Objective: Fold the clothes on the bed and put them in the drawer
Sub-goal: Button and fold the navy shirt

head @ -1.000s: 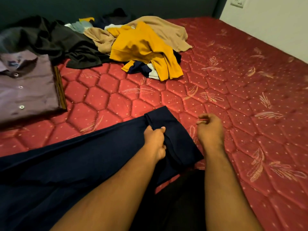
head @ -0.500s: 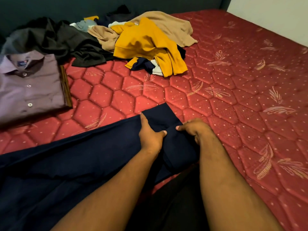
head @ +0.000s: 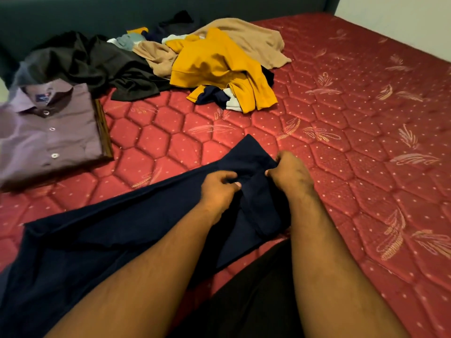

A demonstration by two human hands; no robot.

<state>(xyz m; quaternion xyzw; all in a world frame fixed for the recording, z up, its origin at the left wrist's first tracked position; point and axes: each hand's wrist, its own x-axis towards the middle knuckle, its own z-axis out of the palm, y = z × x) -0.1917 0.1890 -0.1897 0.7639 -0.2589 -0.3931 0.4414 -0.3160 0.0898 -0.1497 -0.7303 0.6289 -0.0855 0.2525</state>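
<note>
A long navy garment (head: pixel 102 242) lies stretched across the near part of the red quilted mattress (head: pixel 353 147), running from the lower left to the middle. My left hand (head: pixel 218 191) pinches its cloth near the right end. My right hand (head: pixel 290 175) grips that same end just to the right, and the fabric bunches up between the two hands. A folded mauve button shirt (head: pixel 46 137) rests at the left. At the head of the bed lies an unfolded pile: a mustard top (head: pixel 214 67), a tan garment (head: pixel 253 37) and dark clothes (head: pixel 90 64).
A dark headboard (head: pixel 97 13) runs along the far side, and a pale wall (head: pixel 402 25) stands at the right. The bed's near edge (head: pixel 244 267) drops to dark floor between my forearms. No drawer is in view.
My right hand came from the bare mattress onto the navy garment's end and took hold. Both hands have gathered and lifted that end, so the cloth now bunches between them.
</note>
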